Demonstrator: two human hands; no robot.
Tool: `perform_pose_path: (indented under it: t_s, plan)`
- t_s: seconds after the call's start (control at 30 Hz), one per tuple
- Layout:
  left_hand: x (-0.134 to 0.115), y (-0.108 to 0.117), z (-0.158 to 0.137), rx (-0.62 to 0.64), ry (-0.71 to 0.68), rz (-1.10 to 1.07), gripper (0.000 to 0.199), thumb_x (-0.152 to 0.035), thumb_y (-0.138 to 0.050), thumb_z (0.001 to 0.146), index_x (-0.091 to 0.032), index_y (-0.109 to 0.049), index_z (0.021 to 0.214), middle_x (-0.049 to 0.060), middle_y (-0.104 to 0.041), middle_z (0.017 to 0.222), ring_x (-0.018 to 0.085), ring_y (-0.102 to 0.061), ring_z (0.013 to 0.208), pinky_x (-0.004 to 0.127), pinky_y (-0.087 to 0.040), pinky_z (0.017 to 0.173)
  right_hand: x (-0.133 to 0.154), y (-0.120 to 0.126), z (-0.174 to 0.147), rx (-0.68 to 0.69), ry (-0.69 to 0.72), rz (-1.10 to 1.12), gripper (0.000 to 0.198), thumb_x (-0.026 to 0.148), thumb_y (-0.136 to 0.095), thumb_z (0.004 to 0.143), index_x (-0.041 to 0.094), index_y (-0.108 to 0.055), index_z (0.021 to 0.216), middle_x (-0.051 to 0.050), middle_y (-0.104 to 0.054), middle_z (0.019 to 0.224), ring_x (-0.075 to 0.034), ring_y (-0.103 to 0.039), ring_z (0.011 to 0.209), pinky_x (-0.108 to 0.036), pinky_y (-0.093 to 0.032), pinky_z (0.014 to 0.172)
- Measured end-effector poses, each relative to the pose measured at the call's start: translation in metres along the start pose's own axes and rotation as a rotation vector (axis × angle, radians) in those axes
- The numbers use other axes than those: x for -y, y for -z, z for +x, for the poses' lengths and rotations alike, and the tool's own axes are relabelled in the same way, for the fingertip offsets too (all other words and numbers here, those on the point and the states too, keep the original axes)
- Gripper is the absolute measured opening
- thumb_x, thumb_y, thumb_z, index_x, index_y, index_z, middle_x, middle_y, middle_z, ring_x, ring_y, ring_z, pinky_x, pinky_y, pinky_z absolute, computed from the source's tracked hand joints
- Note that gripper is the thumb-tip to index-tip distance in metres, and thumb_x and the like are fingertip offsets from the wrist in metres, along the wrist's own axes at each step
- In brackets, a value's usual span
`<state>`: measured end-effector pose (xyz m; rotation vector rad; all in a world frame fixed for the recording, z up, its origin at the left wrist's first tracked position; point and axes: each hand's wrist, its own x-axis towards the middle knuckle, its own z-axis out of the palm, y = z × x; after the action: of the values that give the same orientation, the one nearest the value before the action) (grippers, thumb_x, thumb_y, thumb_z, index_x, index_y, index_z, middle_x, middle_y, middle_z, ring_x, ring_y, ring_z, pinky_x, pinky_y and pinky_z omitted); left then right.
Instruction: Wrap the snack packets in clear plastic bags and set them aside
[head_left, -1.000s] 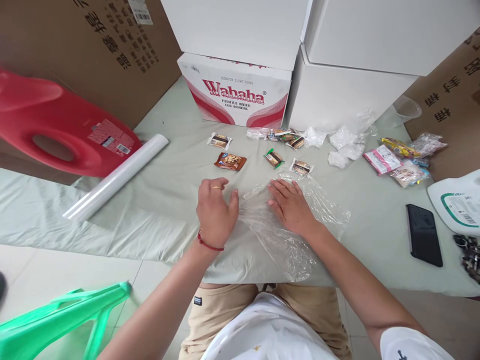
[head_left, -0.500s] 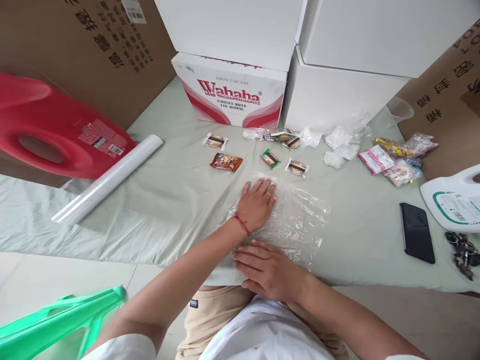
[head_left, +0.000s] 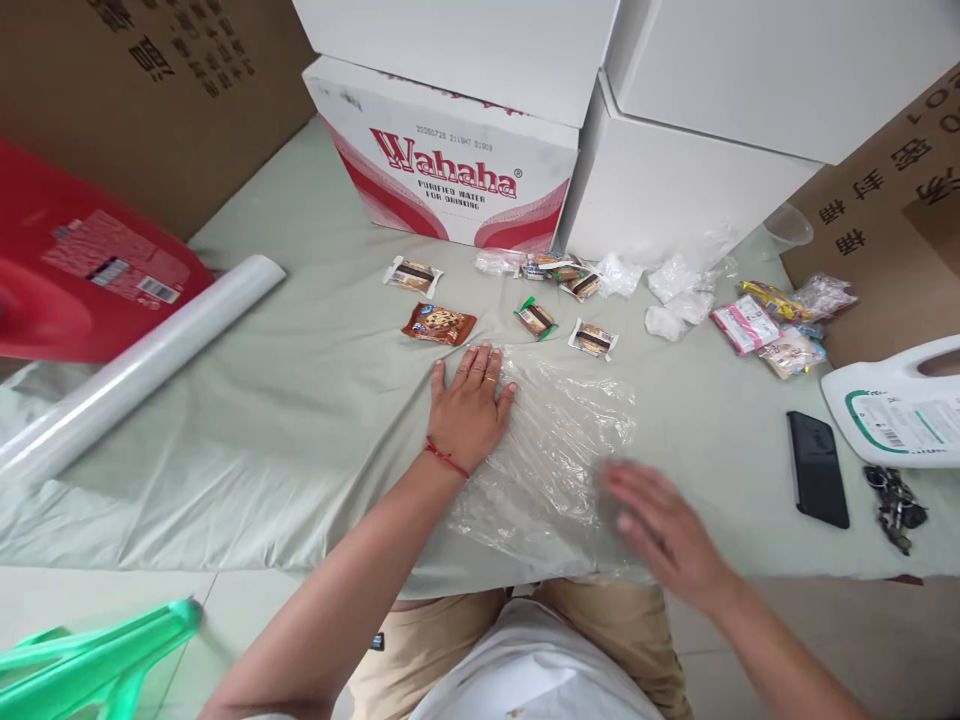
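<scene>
A clear, wrinkled plastic bag or sheet [head_left: 551,460] lies spread on the cloth in front of me. My left hand [head_left: 466,415] rests flat on its left side, fingers stretched out, a red string round the wrist. At the sheet's right edge is my right hand [head_left: 667,530], slightly blurred, with fingers extended and nothing in them. Just beyond my left fingertips lies a brown cookie packet [head_left: 438,324]. Small wrapped snacks lie past the sheet, among them a green-edged one [head_left: 535,319], a white-edged one [head_left: 593,339] and another [head_left: 413,277] farther left.
A Wahaha carton [head_left: 450,160] and white boxes [head_left: 690,180] stand at the back. On the left are a plastic film roll [head_left: 142,365] and a red jug [head_left: 90,260]. A phone [head_left: 817,470], keys [head_left: 896,507] and a white bottle [head_left: 900,410] lie right, below snack packets [head_left: 746,324].
My right hand has moved right, from beside my left wrist to the sheet's right edge. My left hand has shifted a little left, and the sheet lies more spread out. The view has shifted slightly.
</scene>
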<state>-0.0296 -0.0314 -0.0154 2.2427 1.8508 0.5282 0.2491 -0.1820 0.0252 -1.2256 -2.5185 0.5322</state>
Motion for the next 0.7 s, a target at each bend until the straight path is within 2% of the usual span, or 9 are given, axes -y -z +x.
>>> perform_pose_path:
  t_s: [0.1, 0.17, 0.23, 0.3, 0.37, 0.43, 0.5, 0.57, 0.7]
  plan:
    - [0.0, 0.0, -0.002, 0.007, -0.001, 0.005, 0.059, -0.041, -0.033, 0.106, -0.019, -0.041, 0.16, 0.013, -0.039, 0.166, 0.029, -0.035, 0.155, 0.064, -0.009, 0.128, -0.046, 0.021, 0.047, -0.26, -0.19, -0.098, 0.032, 0.03, -0.051, 0.105, 0.024, -0.066, 0.132, -0.007, -0.073, 0.127, -0.025, -0.061, 0.123, -0.043, -0.052, 0.104]
    - [-0.001, 0.001, -0.002, 0.012, 0.004, 0.013, 0.059, -0.042, -0.032, 0.106, -0.019, -0.042, 0.159, 0.012, -0.039, 0.166, 0.029, -0.036, 0.155, 0.063, -0.01, 0.128, -0.081, 0.026, 0.093, -0.374, -0.283, -0.21, 0.034, 0.034, -0.05, 0.104, 0.02, -0.067, 0.129, -0.012, -0.072, 0.125, -0.029, -0.06, 0.12, -0.047, -0.05, 0.104]
    - [0.0, 0.002, -0.002, 0.014, 0.013, 0.026, 0.059, -0.042, -0.031, 0.106, -0.02, -0.042, 0.159, 0.01, -0.039, 0.166, 0.028, -0.036, 0.155, 0.062, -0.011, 0.129, -0.108, 0.027, 0.139, -0.335, -0.324, -0.279, 0.045, 0.038, -0.053, 0.1, 0.016, -0.063, 0.137, -0.016, -0.062, 0.14, -0.034, -0.051, 0.129, -0.051, -0.044, 0.109]
    - [0.0, 0.003, -0.003, 0.017, 0.023, 0.042, 0.059, -0.042, -0.029, 0.107, -0.02, -0.042, 0.159, 0.009, -0.038, 0.166, 0.027, -0.035, 0.155, 0.06, -0.013, 0.129, -0.124, 0.028, 0.175, -0.201, -0.366, -0.31, 0.058, 0.044, -0.061, 0.094, 0.014, -0.058, 0.143, -0.019, -0.059, 0.143, -0.038, -0.047, 0.13, -0.051, -0.043, 0.107]
    - [0.001, 0.004, -0.003, 0.024, 0.029, 0.055, 0.059, -0.043, -0.028, 0.107, -0.019, -0.041, 0.16, 0.009, -0.037, 0.167, 0.026, -0.034, 0.156, 0.06, -0.013, 0.13, -0.127, 0.031, 0.198, -0.07, -0.407, -0.339, 0.059, 0.047, -0.065, 0.09, 0.016, -0.062, 0.139, -0.018, -0.063, 0.133, -0.039, -0.05, 0.123, -0.049, -0.045, 0.101]
    - [0.002, 0.004, -0.004, 0.034, 0.03, 0.058, 0.06, -0.044, -0.028, 0.107, -0.019, -0.04, 0.16, 0.008, -0.035, 0.168, 0.027, -0.032, 0.157, 0.061, -0.013, 0.13, -0.123, 0.037, 0.209, -0.018, -0.469, -0.357, 0.051, 0.049, -0.067, 0.087, 0.018, -0.07, 0.128, -0.016, -0.068, 0.117, -0.038, -0.053, 0.114, -0.047, -0.046, 0.094]
    - [0.002, 0.004, -0.004, 0.043, 0.032, 0.053, 0.061, -0.045, -0.028, 0.107, -0.019, -0.039, 0.161, 0.007, -0.034, 0.168, 0.027, -0.031, 0.157, 0.062, -0.012, 0.13, -0.115, 0.041, 0.216, -0.072, -0.556, -0.315, 0.048, 0.052, -0.069, 0.086, 0.018, -0.073, 0.119, -0.014, -0.069, 0.105, -0.036, -0.055, 0.108, -0.045, -0.045, 0.092]
    - [0.002, 0.004, -0.005, 0.049, 0.034, 0.049, 0.061, -0.045, -0.028, 0.107, -0.019, -0.038, 0.161, 0.007, -0.033, 0.169, 0.027, -0.03, 0.158, 0.063, -0.012, 0.13, -0.105, 0.041, 0.227, -0.195, -0.618, -0.219, 0.05, 0.056, -0.068, 0.086, 0.017, -0.073, 0.118, -0.013, -0.07, 0.104, -0.032, -0.058, 0.104, -0.043, -0.045, 0.094]
    - [0.003, 0.004, -0.005, 0.042, 0.041, 0.043, 0.06, -0.044, -0.029, 0.107, -0.019, -0.039, 0.161, 0.008, -0.033, 0.169, 0.027, -0.03, 0.157, 0.063, -0.012, 0.129, -0.083, 0.021, 0.261, -0.367, -0.586, -0.139, 0.053, 0.058, -0.06, 0.093, 0.014, -0.068, 0.122, -0.014, -0.069, 0.115, -0.03, -0.059, 0.109, -0.044, -0.043, 0.103]
